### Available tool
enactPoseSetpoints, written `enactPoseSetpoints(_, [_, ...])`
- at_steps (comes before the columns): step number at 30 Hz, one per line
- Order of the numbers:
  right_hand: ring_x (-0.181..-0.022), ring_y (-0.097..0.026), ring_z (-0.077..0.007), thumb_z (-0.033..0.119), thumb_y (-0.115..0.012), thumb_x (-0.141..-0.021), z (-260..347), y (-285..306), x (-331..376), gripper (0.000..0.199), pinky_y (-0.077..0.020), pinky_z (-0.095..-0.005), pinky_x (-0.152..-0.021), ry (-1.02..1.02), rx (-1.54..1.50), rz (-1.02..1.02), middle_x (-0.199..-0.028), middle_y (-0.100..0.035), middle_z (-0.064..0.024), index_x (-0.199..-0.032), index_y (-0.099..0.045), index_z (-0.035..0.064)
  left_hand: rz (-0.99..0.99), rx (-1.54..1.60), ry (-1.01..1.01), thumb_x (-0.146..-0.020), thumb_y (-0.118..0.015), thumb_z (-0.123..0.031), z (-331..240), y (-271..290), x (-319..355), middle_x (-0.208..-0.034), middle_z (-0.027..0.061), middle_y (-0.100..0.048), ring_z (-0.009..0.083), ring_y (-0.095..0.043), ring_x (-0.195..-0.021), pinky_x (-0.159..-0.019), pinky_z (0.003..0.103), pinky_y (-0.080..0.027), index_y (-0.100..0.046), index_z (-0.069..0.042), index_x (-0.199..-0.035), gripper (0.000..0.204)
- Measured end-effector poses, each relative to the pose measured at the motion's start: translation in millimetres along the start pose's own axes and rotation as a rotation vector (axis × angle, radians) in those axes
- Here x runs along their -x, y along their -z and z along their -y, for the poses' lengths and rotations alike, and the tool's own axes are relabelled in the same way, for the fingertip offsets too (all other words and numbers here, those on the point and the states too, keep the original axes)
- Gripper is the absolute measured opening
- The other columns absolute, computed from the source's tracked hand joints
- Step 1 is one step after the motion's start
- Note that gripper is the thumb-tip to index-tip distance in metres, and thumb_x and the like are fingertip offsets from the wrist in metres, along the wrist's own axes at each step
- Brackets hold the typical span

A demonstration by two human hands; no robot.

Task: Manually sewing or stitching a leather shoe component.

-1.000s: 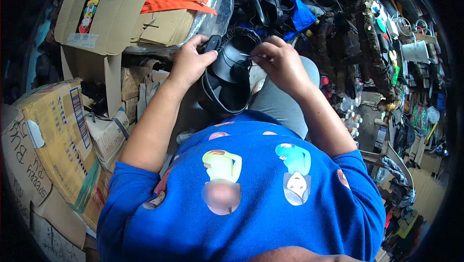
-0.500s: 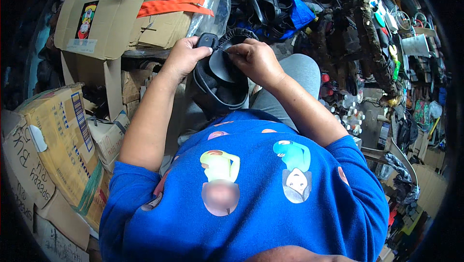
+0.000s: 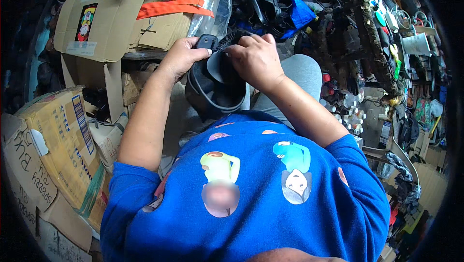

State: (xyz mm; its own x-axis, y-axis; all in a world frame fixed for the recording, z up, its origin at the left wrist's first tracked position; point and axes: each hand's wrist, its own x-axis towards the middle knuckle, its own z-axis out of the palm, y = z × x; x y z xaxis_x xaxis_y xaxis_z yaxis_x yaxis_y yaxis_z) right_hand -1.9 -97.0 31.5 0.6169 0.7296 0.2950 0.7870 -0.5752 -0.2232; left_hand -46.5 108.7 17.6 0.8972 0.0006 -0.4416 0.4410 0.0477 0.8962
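A black rounded plastic housing (image 3: 215,90) with a dark cable looped across it rests on my lap. My left hand (image 3: 180,58) grips its upper left edge, thumb against a small black block at the top. My right hand (image 3: 257,59) is closed over the top rim, fingers pinching near the same spot, close to the left hand's thumb. What the fingertips pinch is hidden. My blue printed shirt (image 3: 251,194) fills the lower part of the view.
Brown cardboard boxes (image 3: 58,141) are stacked at my left, and an open carton (image 3: 101,15) with an orange strap (image 3: 171,7) lies ahead. A blue bag with black parts (image 3: 275,1) sits beyond the hands. Cluttered shelves of small items (image 3: 382,69) run along the right.
The black housing has been drawn closer to my body and tilted. My right hand has moved left over its top rim, meeting the left hand.
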Motion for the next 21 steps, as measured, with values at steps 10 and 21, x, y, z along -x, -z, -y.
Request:
enactPoseSetpoints(10, [-0.086,-0.052,-0.018,0.022,-0.06,-0.076,-13.8,-5.2,-7.4,0.012,-0.0332,-0.0373,-0.08,0.096,0.003,-0.015,-0.078,-0.061,0.0033,-0.084,-0.07,0.024,0.122,-0.005,0.079,-0.078,-0.064,-0.007,-8.7,11.1,-6.8,-0.084,0.0039,-0.065,0.0103,-0.061,-0.071,-0.067,0.024,-0.05,-0.063,0.0,-0.099,0.022])
enactPoseSetpoints(21, [-0.084,-0.052,-0.0174,0.026,-0.062,-0.076,-14.6,-7.6,-6.4,0.011,-0.0327,-0.0394,-0.082,0.097,-0.046,-0.067,-0.076,-0.062,0.0051,-0.084,-0.07,0.0266,0.144,-0.013,0.093,-0.076,-0.066,-0.007,-11.7,13.5,-7.6,-0.086,0.0042,-0.065,0.0109,-0.062,-0.072,-0.07,0.025,-0.05,-0.062,0.0,-0.1,0.025])
